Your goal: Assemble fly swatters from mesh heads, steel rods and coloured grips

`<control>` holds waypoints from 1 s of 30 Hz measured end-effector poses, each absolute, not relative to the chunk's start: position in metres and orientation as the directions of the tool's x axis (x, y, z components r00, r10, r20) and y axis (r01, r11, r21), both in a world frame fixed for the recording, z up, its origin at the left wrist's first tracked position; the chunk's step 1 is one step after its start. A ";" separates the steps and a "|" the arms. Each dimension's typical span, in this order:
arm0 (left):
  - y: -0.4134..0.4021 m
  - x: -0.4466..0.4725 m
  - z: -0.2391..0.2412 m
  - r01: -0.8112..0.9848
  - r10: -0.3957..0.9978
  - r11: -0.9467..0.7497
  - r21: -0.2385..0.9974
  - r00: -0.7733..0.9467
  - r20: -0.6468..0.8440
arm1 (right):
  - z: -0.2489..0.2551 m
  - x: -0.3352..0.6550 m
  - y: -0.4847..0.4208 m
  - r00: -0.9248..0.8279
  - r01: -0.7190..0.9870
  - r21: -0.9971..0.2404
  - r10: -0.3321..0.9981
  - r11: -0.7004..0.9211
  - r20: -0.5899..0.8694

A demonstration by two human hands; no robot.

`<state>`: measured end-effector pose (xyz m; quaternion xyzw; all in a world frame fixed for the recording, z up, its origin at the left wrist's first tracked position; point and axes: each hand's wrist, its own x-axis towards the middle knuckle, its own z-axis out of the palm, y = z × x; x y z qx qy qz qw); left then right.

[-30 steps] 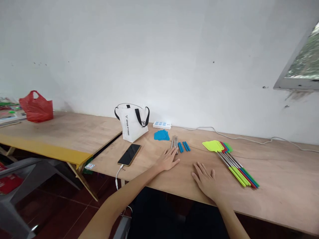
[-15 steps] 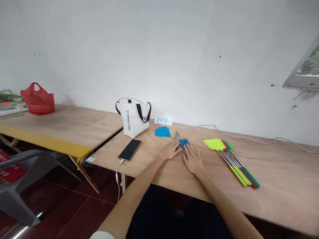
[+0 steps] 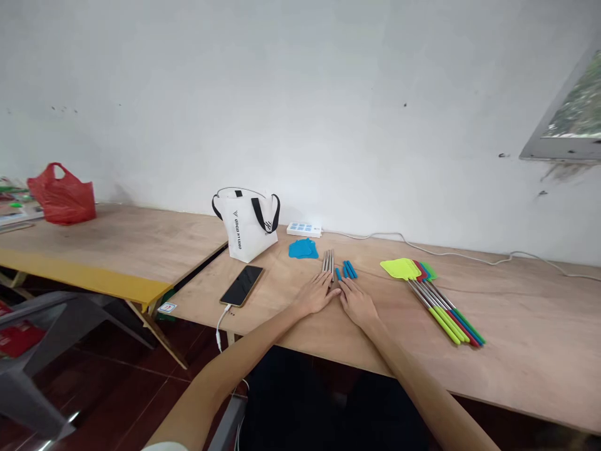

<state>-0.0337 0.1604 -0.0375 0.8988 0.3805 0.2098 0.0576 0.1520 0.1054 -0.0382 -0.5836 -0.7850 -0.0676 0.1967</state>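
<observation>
My left hand (image 3: 313,294) lies flat and open, its fingertips over the near ends of several thin metal rods (image 3: 328,260). To its right, my right hand (image 3: 357,305) rests on the table with fingers stretched forward. Its fingertips touch or nearly touch one short blue handle (image 3: 338,274), which lies apart from several other blue handles (image 3: 349,270) just beyond. The thumbs of both hands come close together. Flat blue fly swatter heads (image 3: 303,248) are stacked behind the rods. At the right lie several whole fly swatters (image 3: 434,304) in yellow, red, blue and green.
A phone (image 3: 241,285) on a white cable lies at the left, before a white tote bag (image 3: 251,228). A power strip (image 3: 304,230) sits by the wall, its cord (image 3: 451,257) trailing right. On the side table (image 3: 141,241) stands a red plastic bag (image 3: 63,195).
My right hand has drawn back toward me and left, off the blue handles. One blue handle now lies apart, left of the others. The view has shifted slightly.
</observation>
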 end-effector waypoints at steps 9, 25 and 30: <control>0.176 -0.026 -0.034 0.709 0.741 -0.669 0.223 0.612 0.276 | -0.038 0.148 0.104 -0.231 0.939 -0.138 0.877 0.314 0.422; 0.018 -0.060 -0.031 0.618 0.727 -0.685 0.386 0.619 0.297 | -0.050 0.161 -0.003 -0.284 0.878 -0.214 0.827 0.428 0.485; 0.066 -0.071 -0.005 0.422 0.559 -0.797 0.431 0.785 0.265 | -0.045 0.159 0.001 -0.217 0.910 -0.224 0.862 0.349 0.459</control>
